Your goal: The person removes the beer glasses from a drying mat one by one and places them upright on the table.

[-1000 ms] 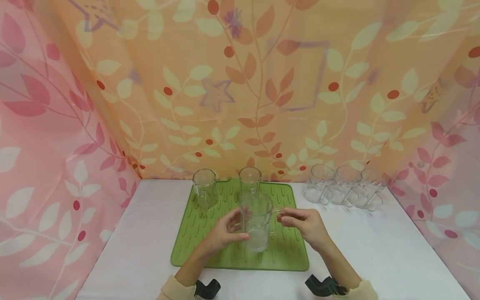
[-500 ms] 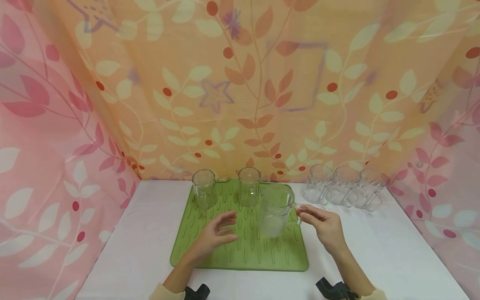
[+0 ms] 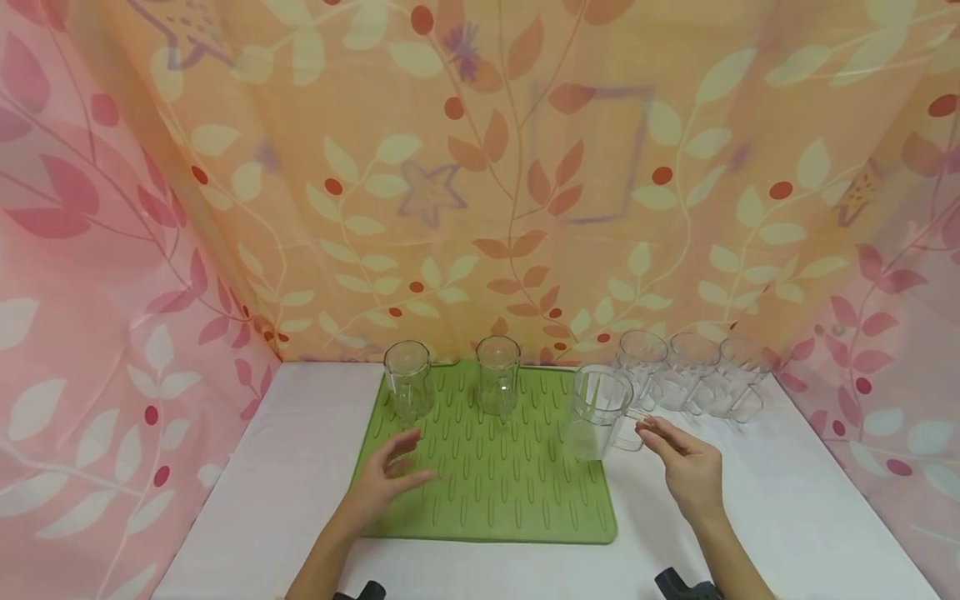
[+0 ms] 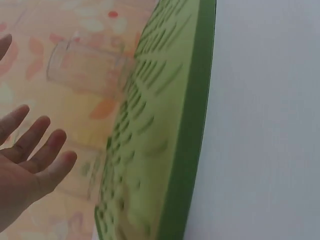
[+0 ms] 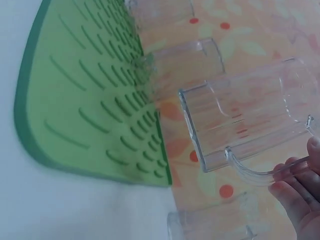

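Note:
My right hand [image 3: 686, 467] pinches the handle of a clear glass mug [image 3: 600, 408]. In the head view the mug overlaps the right edge of the green ridged mat [image 3: 487, 483]; the right wrist view shows the mug [image 5: 250, 115] raised off the mat [image 5: 75, 100]. My left hand [image 3: 386, 479] is over the mat's left part with its fingers spread and nothing in them; in the left wrist view its fingers [image 4: 37, 155] are also apart. Two clear glass mugs stand at the mat's back, one at the left [image 3: 408, 379] and one near the middle [image 3: 498, 375].
Three more clear glass mugs [image 3: 693, 371] stand in a row at the back right, on the white tabletop [image 3: 750, 492]. Behind the table hangs an orange leaf-patterned cloth [image 3: 480, 167], with pink cloth [image 3: 97, 333] at both sides.
My right hand has carried the mug rightward from the middle of the mat to its right edge. The left hand has let go of that mug and drawn away leftward.

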Motion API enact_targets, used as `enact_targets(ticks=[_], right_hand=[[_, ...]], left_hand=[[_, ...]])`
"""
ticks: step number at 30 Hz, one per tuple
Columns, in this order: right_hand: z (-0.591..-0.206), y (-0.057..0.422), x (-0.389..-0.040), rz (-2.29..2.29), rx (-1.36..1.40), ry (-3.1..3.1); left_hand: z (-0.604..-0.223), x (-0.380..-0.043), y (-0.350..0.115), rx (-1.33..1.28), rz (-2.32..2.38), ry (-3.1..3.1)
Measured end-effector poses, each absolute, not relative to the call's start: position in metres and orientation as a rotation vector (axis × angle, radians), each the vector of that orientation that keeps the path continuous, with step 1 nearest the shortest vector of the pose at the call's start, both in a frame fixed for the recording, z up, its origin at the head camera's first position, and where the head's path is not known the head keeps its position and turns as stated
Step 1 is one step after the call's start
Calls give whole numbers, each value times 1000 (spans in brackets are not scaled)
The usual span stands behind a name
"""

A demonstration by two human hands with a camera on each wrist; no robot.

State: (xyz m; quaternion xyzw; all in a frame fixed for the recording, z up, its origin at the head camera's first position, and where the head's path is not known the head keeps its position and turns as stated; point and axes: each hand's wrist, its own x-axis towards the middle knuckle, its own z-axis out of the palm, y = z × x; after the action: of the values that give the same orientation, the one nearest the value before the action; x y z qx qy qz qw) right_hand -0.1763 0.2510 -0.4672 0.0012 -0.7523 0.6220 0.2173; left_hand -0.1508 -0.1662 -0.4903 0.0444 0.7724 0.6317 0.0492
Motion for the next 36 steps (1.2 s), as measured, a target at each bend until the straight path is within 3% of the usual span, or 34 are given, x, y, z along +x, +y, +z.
enact_targets(ticks=[23,36], right_hand=[[-507,293,-175,1643,-233,-1869],[-515,306,-171,1750,-285,-1761]], left_hand=[[-502,-132,-225,-202,1542,2677],[-511,-126,-235,-198,1262,2726]])
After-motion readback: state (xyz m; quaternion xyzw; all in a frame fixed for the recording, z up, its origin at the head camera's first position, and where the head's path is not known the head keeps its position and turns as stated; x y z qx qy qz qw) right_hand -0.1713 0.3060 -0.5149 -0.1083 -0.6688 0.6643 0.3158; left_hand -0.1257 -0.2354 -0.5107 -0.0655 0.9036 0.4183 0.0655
